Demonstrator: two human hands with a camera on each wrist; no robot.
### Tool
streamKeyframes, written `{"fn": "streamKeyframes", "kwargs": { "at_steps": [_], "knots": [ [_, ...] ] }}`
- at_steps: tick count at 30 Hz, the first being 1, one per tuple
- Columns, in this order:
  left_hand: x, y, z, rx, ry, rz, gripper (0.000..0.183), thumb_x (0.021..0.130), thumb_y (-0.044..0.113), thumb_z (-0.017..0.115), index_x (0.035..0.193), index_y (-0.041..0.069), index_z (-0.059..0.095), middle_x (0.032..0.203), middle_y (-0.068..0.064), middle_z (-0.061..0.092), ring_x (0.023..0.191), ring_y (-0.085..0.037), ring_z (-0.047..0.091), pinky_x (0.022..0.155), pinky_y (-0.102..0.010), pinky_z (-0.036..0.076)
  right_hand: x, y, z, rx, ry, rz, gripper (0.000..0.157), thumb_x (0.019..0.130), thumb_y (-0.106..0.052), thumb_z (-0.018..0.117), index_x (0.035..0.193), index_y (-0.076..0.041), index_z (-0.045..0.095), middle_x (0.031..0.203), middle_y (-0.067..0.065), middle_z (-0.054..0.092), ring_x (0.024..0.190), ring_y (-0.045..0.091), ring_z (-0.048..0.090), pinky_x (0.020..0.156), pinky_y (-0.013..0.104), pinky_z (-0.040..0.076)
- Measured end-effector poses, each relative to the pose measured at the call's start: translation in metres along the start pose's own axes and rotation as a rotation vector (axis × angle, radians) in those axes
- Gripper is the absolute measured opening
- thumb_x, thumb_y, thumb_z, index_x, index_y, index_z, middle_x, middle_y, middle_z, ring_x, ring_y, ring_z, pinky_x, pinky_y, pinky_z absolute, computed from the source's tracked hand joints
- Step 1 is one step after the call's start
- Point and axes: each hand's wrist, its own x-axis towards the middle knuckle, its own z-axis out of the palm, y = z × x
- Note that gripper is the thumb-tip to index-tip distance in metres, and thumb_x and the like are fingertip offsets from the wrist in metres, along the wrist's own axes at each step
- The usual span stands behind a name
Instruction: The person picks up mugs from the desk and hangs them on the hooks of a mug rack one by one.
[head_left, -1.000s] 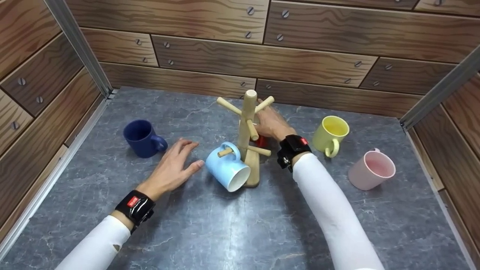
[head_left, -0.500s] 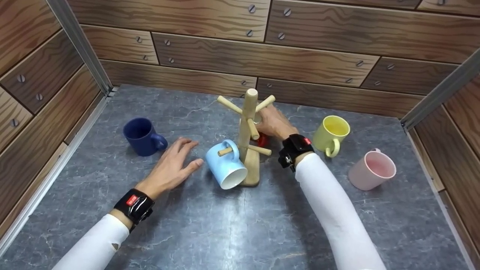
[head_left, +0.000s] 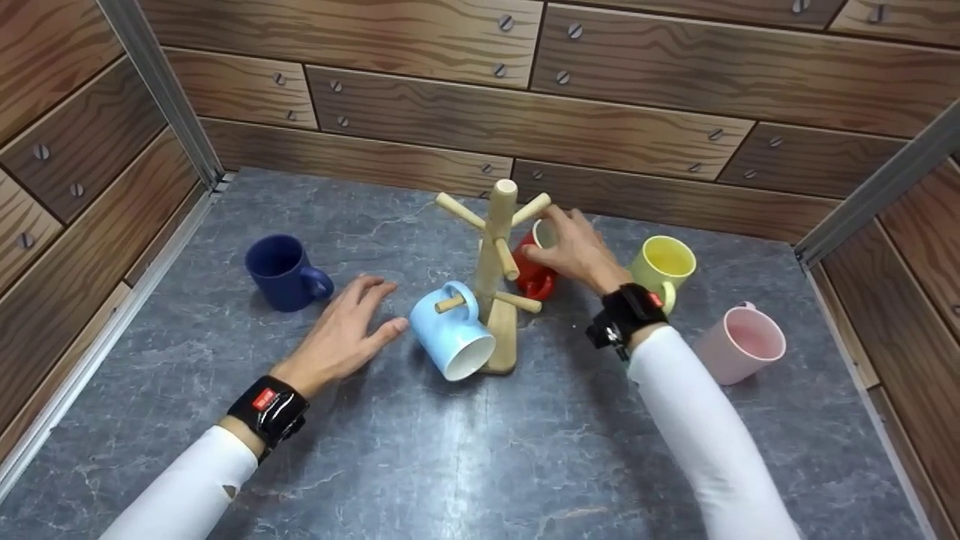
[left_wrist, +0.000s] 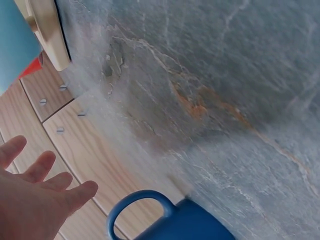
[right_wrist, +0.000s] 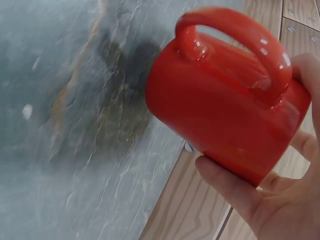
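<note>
Behind the wooden mug tree (head_left: 495,247), my right hand (head_left: 576,251) grips a red mug (head_left: 535,262) near its rim, thumb on one side and fingers on the other. In the right wrist view the red mug (right_wrist: 220,110) is tilted, its handle turned away from the palm. A light blue mug (head_left: 450,334) hangs by its handle on a lower peg of the tree. My left hand (head_left: 337,334) holds nothing, fingers spread, between the light blue mug and a dark blue mug (head_left: 281,274). The dark blue mug's handle (left_wrist: 142,200) shows in the left wrist view.
To the right stand a yellow mug (head_left: 660,262), partly behind my right wrist, and a pink mug (head_left: 739,345). Wood-patterned panels (head_left: 420,112) wall the grey marbled tabletop (head_left: 450,465) at the back and both sides.
My right hand has moved right, away from the tree's post, bringing the red mug with it. More of that mug shows now. The light blue mug swung slightly, while my left hand stayed put.
</note>
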Motion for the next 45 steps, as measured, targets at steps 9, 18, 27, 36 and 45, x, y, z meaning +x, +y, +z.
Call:
{"fn": "streamKeyframes", "kwargs": {
  "at_steps": [9,18,27,36,45],
  "knots": [
    [0.002,0.003,0.001,-0.005,0.008,0.030,0.073,0.103,0.059,0.053,0.155,0.007,0.045,0.153,-0.016,0.044,0.142,-0.038,0.042,0.117,-0.057,0.034,-0.032,0.010,-0.009,0.017,0.083,0.056,0.073,0.087,-0.052,0.070,0.143,-0.012,0.047,0.134,0.023,0.047,0.112,0.043,0.056,0.094,0.057,0.050],
    [0.004,0.007,0.002,-0.018,0.014,0.051,0.072,0.102,0.057,0.055,0.155,0.009,0.045,0.153,-0.014,0.043,0.140,-0.037,0.045,0.115,-0.055,0.037,-0.068,0.013,-0.013,0.038,0.049,0.119,0.076,0.088,-0.056,0.067,0.144,-0.010,0.044,0.135,0.023,0.048,0.114,0.039,0.055,0.095,0.056,0.051],
    [0.004,0.012,0.002,-0.063,0.033,0.023,0.084,0.101,0.059,0.056,0.163,0.010,0.028,0.161,-0.017,0.034,0.144,-0.039,0.041,0.116,-0.058,0.036,-0.101,0.018,-0.018,0.108,0.008,0.122,0.075,0.092,-0.056,0.064,0.140,-0.003,0.042,0.130,0.020,0.054,0.109,0.034,0.057,0.089,0.047,0.053],
    [0.005,0.015,-0.002,-0.099,0.134,0.106,0.082,0.101,0.047,0.061,0.163,0.007,0.026,0.162,-0.018,0.032,0.146,-0.038,0.038,0.117,-0.059,0.035,-0.130,0.021,-0.013,0.176,0.023,0.159,0.069,0.093,-0.053,0.065,0.138,-0.005,0.044,0.124,0.022,0.062,0.104,0.034,0.063,0.078,0.041,0.059],
    [0.007,0.027,-0.002,-0.065,0.268,0.331,0.090,0.093,0.052,0.066,0.158,0.000,0.033,0.159,-0.020,0.036,0.148,-0.039,0.035,0.118,-0.058,0.034,-0.146,0.026,-0.021,0.381,-0.049,0.205,0.067,0.097,-0.047,0.064,0.138,0.000,0.042,0.129,0.030,0.057,0.103,0.034,0.064,0.075,0.042,0.061]
  ]
}}
